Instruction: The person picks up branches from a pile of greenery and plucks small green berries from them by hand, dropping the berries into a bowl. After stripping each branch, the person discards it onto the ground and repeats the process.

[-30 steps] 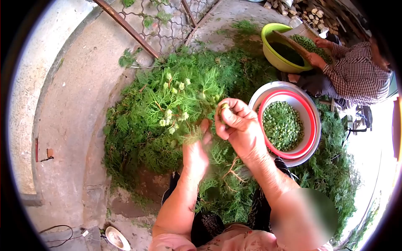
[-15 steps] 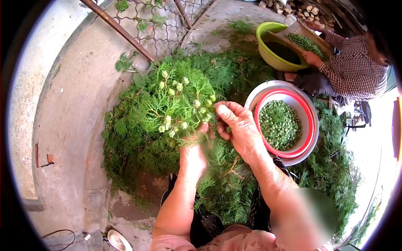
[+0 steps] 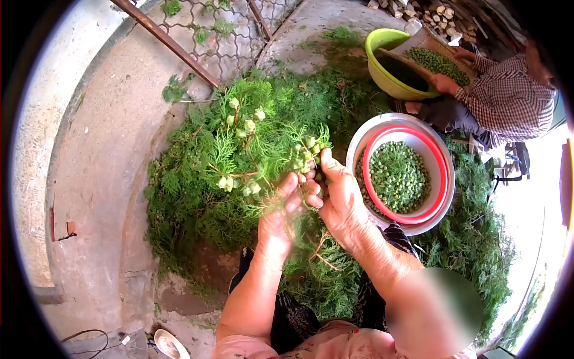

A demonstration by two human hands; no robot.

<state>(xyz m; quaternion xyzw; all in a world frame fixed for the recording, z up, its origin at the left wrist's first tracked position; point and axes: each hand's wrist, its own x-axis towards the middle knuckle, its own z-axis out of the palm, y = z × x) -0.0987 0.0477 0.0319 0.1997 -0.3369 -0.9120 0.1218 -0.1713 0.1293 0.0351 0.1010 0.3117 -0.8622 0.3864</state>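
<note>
A leafy evergreen sprig (image 3: 248,140) with pale green cones is held up over a heap of cut branches (image 3: 191,197). My left hand (image 3: 278,224) is closed around its lower stem. My right hand (image 3: 341,194) pinches at a cluster of cones (image 3: 304,154) on the sprig's right side; its fingertips are partly hidden by foliage. To the right of that hand stands a red-rimmed basin (image 3: 441,179) of picked green cones (image 3: 397,176), set inside a larger metal basin (image 3: 449,206).
At upper right a person in a checked shirt (image 3: 508,96) tilts a woven tray (image 3: 427,42) of cones beside a yellow-green tub (image 3: 391,87). A metal mesh frame (image 3: 209,36) lies at the top. Stacked firewood (image 3: 436,12) stands behind.
My right hand has turned and moved in onto the cones at the sprig's right side. The sprig has shifted, its side branches now spread differently. The other person's tray has moved slightly.
</note>
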